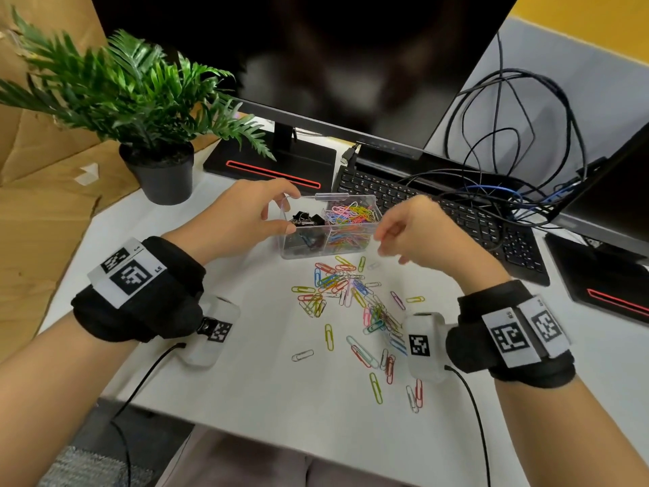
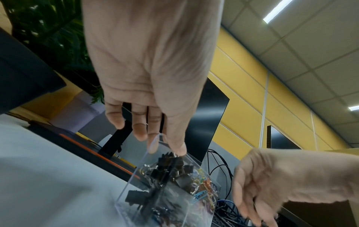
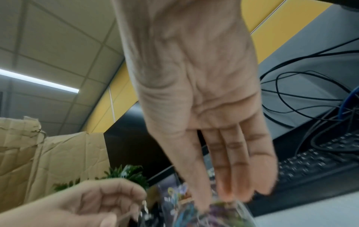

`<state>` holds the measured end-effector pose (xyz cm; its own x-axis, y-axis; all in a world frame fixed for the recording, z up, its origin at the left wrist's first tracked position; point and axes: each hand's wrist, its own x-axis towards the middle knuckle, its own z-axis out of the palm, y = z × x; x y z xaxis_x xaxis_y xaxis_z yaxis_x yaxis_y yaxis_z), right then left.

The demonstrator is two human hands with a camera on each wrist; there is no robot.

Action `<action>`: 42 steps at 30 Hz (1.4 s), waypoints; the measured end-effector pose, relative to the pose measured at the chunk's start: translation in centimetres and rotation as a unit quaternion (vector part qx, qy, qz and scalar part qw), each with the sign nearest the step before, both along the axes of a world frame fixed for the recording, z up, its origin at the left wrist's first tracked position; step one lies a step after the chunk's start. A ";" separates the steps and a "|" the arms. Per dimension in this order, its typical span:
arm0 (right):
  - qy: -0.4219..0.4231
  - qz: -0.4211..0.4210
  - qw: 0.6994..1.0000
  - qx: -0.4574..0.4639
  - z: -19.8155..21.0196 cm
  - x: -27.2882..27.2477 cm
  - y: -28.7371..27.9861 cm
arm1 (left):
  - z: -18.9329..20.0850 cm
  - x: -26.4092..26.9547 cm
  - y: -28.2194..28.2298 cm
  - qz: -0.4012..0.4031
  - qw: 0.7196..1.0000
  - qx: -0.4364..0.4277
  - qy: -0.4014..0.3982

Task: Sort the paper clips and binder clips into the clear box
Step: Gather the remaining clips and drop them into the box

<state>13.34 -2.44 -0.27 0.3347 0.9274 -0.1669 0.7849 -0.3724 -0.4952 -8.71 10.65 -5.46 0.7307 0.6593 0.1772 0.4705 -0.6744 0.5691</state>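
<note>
Our left hand (image 1: 246, 212) grips the clear box (image 1: 330, 226); our right hand (image 1: 404, 230) hangs loosely open, empty. Next, we should pinch single paper clips (image 1: 351, 304) cleanly.

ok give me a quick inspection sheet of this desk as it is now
Surface: white table.
Job's things: clear box holds black binder clips on its left side, coloured paper clips on its right; loose paper clips lie scattered in front.
Clutter: potted plant, keyboard, monitor.
Hands: left hand grips the box's left end; right hand over its right end, fingers straight.
Cables: black and blue tangle behind the keyboard.
Surroundings: cardboard at left.
</note>
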 end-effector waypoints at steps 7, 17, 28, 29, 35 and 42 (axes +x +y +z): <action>-0.070 0.133 0.978 -0.146 -3.6 -1.5 -0.4 | 0.0 0.0 0.0 0.002 1.000 0.001 0.003; -0.134 0.144 0.977 -0.083 -5.4 -2.5 0.3 | 0.0 0.1 -0.1 0.005 1.000 -0.003 0.000; -0.193 0.178 0.963 -0.053 -5.5 -2.8 0.6 | 0.0 0.1 -0.1 0.008 1.000 -0.001 0.000; -0.197 0.181 0.962 -0.056 -5.4 -2.8 0.6 | -0.1 0.2 -0.1 0.009 1.000 -0.001 0.002; -0.258 0.191 0.944 -0.070 -5.5 -3.1 0.6 | 0.4 0.3 -0.9 0.029 0.999 0.029 0.024; -0.183 0.169 0.968 -0.033 -5.5 -1.5 0.3 | 1.5 0.6 -2.0 0.019 0.997 0.070 -0.010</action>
